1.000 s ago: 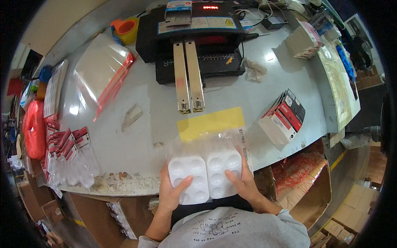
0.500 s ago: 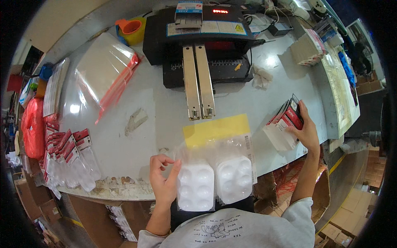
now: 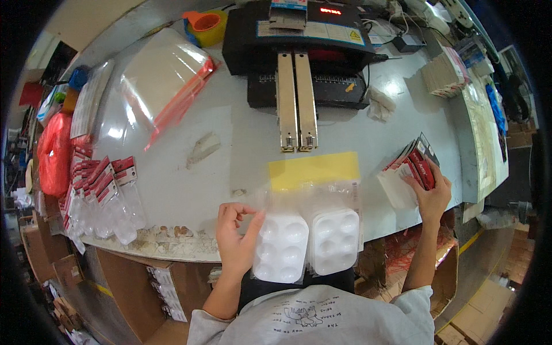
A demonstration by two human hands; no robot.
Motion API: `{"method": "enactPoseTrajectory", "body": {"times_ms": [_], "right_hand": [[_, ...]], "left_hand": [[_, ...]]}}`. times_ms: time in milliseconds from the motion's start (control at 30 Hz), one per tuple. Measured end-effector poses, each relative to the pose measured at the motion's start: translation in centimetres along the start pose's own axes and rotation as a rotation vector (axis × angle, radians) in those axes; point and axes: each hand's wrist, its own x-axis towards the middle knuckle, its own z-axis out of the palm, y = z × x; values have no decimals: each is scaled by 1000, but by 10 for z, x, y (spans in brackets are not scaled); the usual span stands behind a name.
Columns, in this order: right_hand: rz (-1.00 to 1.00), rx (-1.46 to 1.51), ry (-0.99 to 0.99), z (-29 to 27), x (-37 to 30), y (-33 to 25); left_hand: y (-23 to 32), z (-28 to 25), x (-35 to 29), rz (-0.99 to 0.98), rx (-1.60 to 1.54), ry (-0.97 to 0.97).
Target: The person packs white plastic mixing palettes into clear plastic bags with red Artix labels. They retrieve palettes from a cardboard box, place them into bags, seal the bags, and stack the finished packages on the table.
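Above the yellow sheet (image 3: 313, 171) stands the black machine (image 3: 253, 54); below the sheet lie two bagged white trays (image 3: 281, 247), probably light and stiff, slick in their film (image 3: 330, 198), best held by the rims. Right of the sheet, the right hand (image 3: 432, 194) clamps the red-and-black cards (image 3: 418, 164); below-left of it, the left hand (image 3: 236, 238) is curled beside the film, its pinch too unclear to tell.

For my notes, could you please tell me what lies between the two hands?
White trays in clear plastic lie between them, in the head view.

Grey short-sleeved shirt (image 3: 362, 316), dark line drawing (image 3: 303, 314), 2 bare hands (image 3: 237, 237)
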Motion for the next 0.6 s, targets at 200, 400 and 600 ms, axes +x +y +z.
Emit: {"method": "enactPoseTrajectory", "body": {"times_ms": [200, 400, 600], "right_hand": [[-173, 360, 251, -22, -16, -66], [-734, 592, -257, -16, -21, -147], [-400, 771, -572, 3, -21, -176]], "left_hand": [[8, -2, -2, 118, 136, 77], [40, -5, -17, -83, -497, -247], [50, -4, -4, -149, -419, -368]]}}
